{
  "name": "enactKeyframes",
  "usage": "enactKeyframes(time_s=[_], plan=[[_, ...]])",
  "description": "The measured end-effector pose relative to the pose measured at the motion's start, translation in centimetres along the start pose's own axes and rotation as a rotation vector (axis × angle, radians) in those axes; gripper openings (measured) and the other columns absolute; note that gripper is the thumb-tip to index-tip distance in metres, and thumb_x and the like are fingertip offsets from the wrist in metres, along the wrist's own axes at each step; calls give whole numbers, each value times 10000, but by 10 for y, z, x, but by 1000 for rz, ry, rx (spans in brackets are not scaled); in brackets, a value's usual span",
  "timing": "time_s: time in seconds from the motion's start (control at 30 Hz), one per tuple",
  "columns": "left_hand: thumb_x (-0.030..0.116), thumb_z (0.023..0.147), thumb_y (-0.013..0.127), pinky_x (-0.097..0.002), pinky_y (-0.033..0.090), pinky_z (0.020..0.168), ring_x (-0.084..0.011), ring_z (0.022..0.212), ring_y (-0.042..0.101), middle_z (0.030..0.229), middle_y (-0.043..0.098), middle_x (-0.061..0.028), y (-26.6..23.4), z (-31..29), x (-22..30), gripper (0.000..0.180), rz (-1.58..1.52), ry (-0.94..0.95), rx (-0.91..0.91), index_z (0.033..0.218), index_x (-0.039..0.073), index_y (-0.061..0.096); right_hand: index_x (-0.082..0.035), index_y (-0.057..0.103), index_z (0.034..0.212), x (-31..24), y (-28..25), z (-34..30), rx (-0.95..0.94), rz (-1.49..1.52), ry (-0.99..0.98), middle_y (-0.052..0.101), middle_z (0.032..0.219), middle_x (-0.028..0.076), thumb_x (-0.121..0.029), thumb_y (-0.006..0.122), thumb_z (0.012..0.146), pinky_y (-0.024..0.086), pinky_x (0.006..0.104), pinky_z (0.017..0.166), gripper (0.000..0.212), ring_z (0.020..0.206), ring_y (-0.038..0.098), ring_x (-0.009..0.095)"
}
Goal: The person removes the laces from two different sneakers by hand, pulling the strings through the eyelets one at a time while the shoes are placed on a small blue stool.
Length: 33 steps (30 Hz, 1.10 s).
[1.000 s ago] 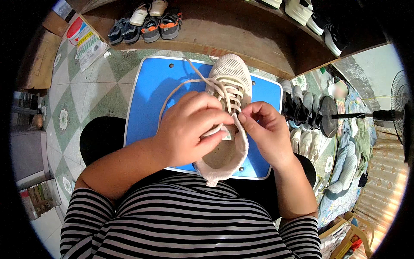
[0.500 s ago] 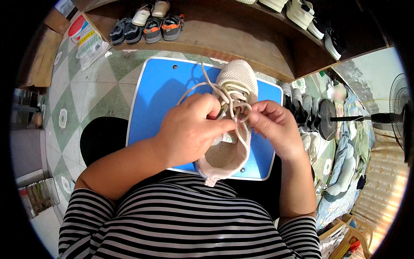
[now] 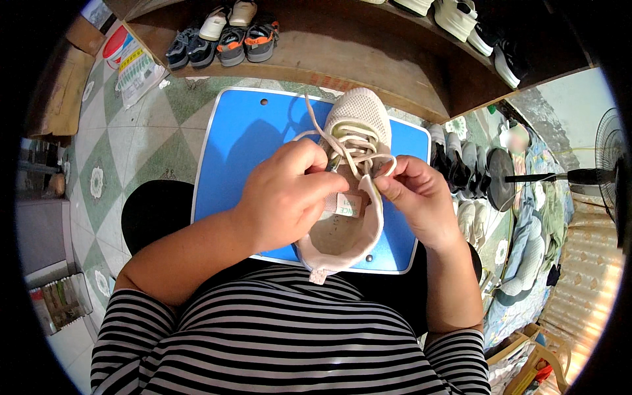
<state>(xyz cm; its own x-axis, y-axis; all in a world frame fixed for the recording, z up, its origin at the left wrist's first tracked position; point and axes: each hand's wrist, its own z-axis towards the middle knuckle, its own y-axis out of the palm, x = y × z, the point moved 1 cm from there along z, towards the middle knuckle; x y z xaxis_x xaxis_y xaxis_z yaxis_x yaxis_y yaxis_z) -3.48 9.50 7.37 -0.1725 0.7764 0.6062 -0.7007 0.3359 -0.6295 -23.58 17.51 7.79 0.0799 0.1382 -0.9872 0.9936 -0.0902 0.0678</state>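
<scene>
While both hands work at its lacing, a pale beige knit sneaker (image 3: 352,164) lies toe-away on a smooth blue plastic board (image 3: 237,141) with rounded corners and a white rim, resting across the person's lap. Its upper is a fine mesh weave; the open collar faces the person, showing a padded lining, a small heel tab and a label on the tongue.

Curled into a loose fist over the shoe's left side, the left hand (image 3: 289,194) has its fingertips pressed together at the eyelets, pinching the cream lace (image 3: 342,148); exactly which strand it grips is hidden by the knuckles. On the shoe's other side, the right hand (image 3: 418,197) has thumb and forefinger closed on a loop of the same flat lace, with its other fingers bent inward. 1 loose strand trails up over the board toward the toe.

Beyond the board a dark wooden shelf (image 3: 368,62) carries small children's shoes (image 3: 224,36), and a row of dark soles (image 3: 464,161) stands to the right. Below, green-and-white patterned floor tiles (image 3: 138,138) look glossy. A black-and-white striped shirt (image 3: 283,336) fills the lower edge.
</scene>
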Motion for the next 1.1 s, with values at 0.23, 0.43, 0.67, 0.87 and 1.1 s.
enactKeyframes(time_s=[0.23,0.43,0.67,0.87,1.1], plan=[[-46,594,638,-347,461,603,-242,748,549,835,502,-62,-2,0,-1,278,19,-13,-17,825,107,660,-50,592,966,-4,-17,1,145,79,39,603,831,-11,-143,620,907,427,195,646,114,731,536,61],[-62,590,620,-346,457,598,-246,729,545,812,500,-66,0,-1,-2,291,-25,-32,8,829,98,662,-18,611,1051,-1,2,-8,-87,239,30,623,976,25,-77,677,853,464,245,828,216,893,572,99],[-67,587,614,-340,450,589,-244,720,541,803,495,-67,3,0,-2,290,-41,-29,14,824,93,665,-43,646,1011,3,4,-8,20,-5,-107,619,908,16,-87,660,866,448,215,718,152,780,553,71],[-72,596,608,-335,445,582,-234,706,533,805,491,-66,2,-1,-1,284,-49,-34,24,824,87,666,-55,636,948,-4,-15,-6,322,144,-177,619,823,-1,-185,611,912,421,208,606,137,698,539,71],[-72,602,600,-334,442,585,-234,705,532,812,492,-66,2,-2,-2,277,-50,-49,12,823,82,664,-50,635,922,7,3,-9,94,-5,-34,623,819,-13,-137,624,902,416,187,600,89,699,530,49]])
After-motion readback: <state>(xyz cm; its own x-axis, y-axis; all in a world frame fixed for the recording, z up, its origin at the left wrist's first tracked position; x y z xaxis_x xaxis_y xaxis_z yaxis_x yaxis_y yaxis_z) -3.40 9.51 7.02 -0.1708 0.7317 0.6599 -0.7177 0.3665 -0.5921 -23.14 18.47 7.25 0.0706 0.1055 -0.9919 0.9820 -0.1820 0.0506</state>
